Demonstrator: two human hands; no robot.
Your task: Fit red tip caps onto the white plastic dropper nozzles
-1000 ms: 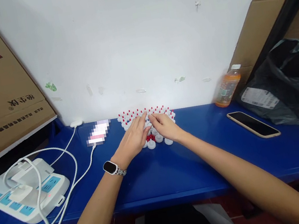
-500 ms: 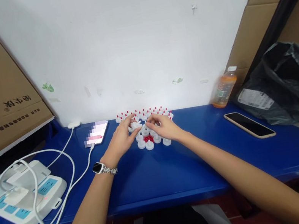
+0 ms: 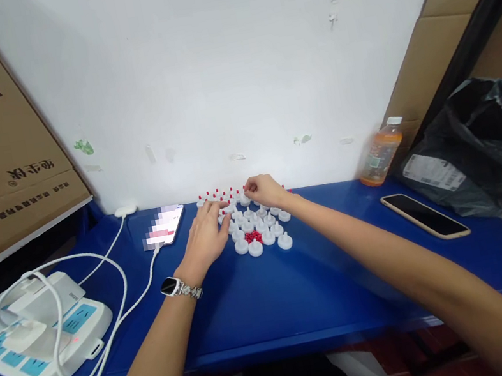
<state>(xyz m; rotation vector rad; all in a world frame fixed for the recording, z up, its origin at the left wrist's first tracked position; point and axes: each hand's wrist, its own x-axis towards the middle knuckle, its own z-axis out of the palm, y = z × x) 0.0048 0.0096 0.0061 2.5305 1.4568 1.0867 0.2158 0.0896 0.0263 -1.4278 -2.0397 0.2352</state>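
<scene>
The left hand [image 3: 205,235] lies flat and open on the blue table top [image 3: 297,283], fingers spread, and holds nothing. Its fingertips touch the little round white plastic caps [image 3: 261,231] at the left edge of the bunch. A dark watch with a silver band [image 3: 177,287] sits on that wrist.

The right hand [image 3: 265,190] is at about 1 o'clock from the left hand, at the back of the bunch by the wall. Its fingers are pinched together over the white caps with red tips [image 3: 218,195]. Whether it holds one is too small to tell.

A small heap of tiny red bits [image 3: 253,237] sits in the middle of the caps.

At 9 o'clock from the caps lies a white phone [image 3: 166,224] on a white cable [image 3: 117,283], and farther that way a white power strip [image 3: 40,342]. At 3 o'clock lies a dark phone in a tan case [image 3: 425,215], with an orange drink bottle [image 3: 375,154] behind it.
</scene>
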